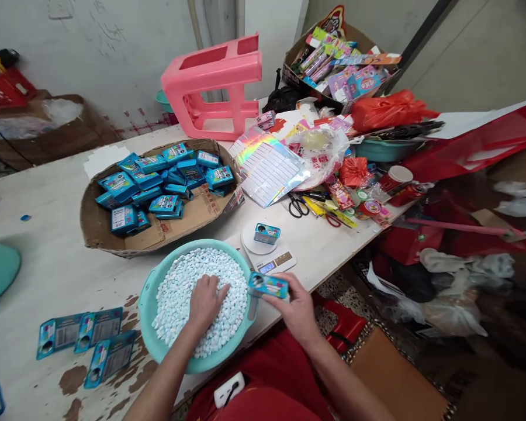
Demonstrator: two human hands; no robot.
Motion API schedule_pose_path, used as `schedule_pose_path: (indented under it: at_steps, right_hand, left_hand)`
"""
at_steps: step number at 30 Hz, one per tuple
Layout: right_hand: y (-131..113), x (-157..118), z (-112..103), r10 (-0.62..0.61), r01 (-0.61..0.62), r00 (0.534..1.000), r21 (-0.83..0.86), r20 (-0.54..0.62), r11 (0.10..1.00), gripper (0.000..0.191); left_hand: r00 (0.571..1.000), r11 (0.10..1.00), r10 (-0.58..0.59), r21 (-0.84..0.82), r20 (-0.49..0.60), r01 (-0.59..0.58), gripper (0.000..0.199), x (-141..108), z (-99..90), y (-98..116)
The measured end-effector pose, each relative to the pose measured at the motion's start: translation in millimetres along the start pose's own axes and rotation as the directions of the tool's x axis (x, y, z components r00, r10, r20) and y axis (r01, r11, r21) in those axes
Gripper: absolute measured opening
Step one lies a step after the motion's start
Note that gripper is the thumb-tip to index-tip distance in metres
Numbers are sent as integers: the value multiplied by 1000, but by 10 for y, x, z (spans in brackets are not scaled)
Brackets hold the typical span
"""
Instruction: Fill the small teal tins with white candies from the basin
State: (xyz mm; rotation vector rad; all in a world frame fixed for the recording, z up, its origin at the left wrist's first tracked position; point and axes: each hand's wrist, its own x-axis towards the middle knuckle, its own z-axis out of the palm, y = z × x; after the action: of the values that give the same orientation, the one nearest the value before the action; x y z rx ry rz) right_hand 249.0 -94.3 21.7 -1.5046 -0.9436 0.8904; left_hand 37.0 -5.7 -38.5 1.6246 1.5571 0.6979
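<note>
My left hand (206, 303) reaches into a turquoise basin (146, 324) full of small white and pale blue candies (188, 263). Its thumb is spread away from the fingers, and the fingertips are partly sunk among the candies. By the basin's right rim, my right hand (298, 307) grips a small blue candy box (269, 285) between thumb and fingers. Just beyond it, a similar blue box (266, 233) sits on the round pan of a white digital scale (284, 259) whose display is lit.
A cut-down cardboard box (193, 219) behind the basin holds many blue boxes. Several flattened blue boxes (107, 354) lie at left. Scissors (298, 206), a pink stool (214, 64) on its side and a carton of colourful packets (346, 64) crowd the far side.
</note>
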Motion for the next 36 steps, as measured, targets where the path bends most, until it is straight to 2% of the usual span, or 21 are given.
schedule_pose_path:
  at_steps: [2, 3, 5, 6, 7, 9, 11, 13, 15, 16, 17, 19, 20, 22, 25, 27, 29, 31, 33, 36]
  right_hand:
    - [196, 119, -321, 68, -79, 980, -56, -185, 995, 41]
    - [324, 209, -472, 62, -96, 951, -98, -302, 991, 44]
    - [619, 427, -729, 11, -113, 857, -166, -515, 980, 50]
    - [770, 542, -830, 3, -135, 815, -185, -579, 973, 51]
    - [911, 650, -911, 4, -149, 797, -191, -604, 970, 52]
    - [1136, 819, -1021, 0, -165, 778, -205, -628, 965, 53]
    - [1249, 897, -1072, -15, -168, 775, -230, -631, 959, 55]
    - [1237, 895, -1073, -46, -164, 773, -268, -633, 949, 59]
    - [1123, 865, -1010, -131, -131, 770, -356, -624, 925, 66]
    - [1045, 862, -949, -203, -90, 779, -426, -594, 900, 70]
    - [965, 877, -868, -281, -29, 795, -496, -537, 868, 72]
    - [826, 974, -654, -404, 137, 844, -588, -352, 797, 71]
    - [778, 1054, -534, -418, 211, 871, -573, -257, 792, 71]
    - [721, 1243, -305, -345, 249, 930, -477, -125, 843, 67]
    - [639, 1451, -70, -191, 167, 981, -332, -41, 928, 45]
    - [512, 1450, 24, -179, 164, 983, -294, -25, 941, 38]
    - [322, 1331, 120, -238, 236, 971, -259, 22, 937, 37]
    - [120, 1138, 251, -307, 329, 942, -202, 135, 922, 35]
    - [-32, 932, 414, -337, 386, 903, -158, 267, 909, 33]
    - [-112, 693, 649, -343, 413, 864, -131, 368, 901, 33]
  left_hand:
    - [1000, 1000, 12, 18, 22, -12, 24, -61, 119, -82]
    - [1000, 1000, -1, 9, 21, 1, 23, -73, 144, -98]
    - [998, 997, -59, -45, 21, 60, 23, -54, 135, -97]
    - [993, 987, -114, -111, 14, 115, 24, -26, 109, -85]
    - [982, 956, -191, -227, 10, 188, 25, 10, 75, -70]
    - [943, 809, -330, -501, 48, 309, 23, 87, 2, -36]
    - [905, 604, -407, -705, 127, 371, 18, 157, -62, -4]
    - [872, 415, -444, -814, 209, 407, 17, 210, -112, 20]
    - [841, 244, -463, -872, 279, 424, 16, 246, -144, 39]
    - [836, 183, -461, -890, 299, 419, 19, 259, -154, 48]
    - [838, 161, -457, -899, 297, 406, 24, 270, -158, 57]
    - [842, 165, -469, -910, 266, 379, 32, 286, -153, 71]
    - [837, 171, -488, -913, 248, 370, 32, 293, -148, 74]
    - [818, 152, -518, -915, 248, 374, 28, 302, -138, 68]
    - [788, 12, -501, -908, 358, 420, 20, 302, -161, 68]
    - [770, -82, -479, -895, 421, 438, 22, 287, -213, 127]
    - [790, -96, -461, -908, 403, 408, 25, 262, -289, 271]
    - [849, -29, -430, -945, 306, 326, 28, 239, -373, 493]
    - [906, 62, -390, -977, 165, 205, 33, 231, -436, 738]
    - [938, 190, -337, -982, -80, -16, 39, 256, -446, 996]
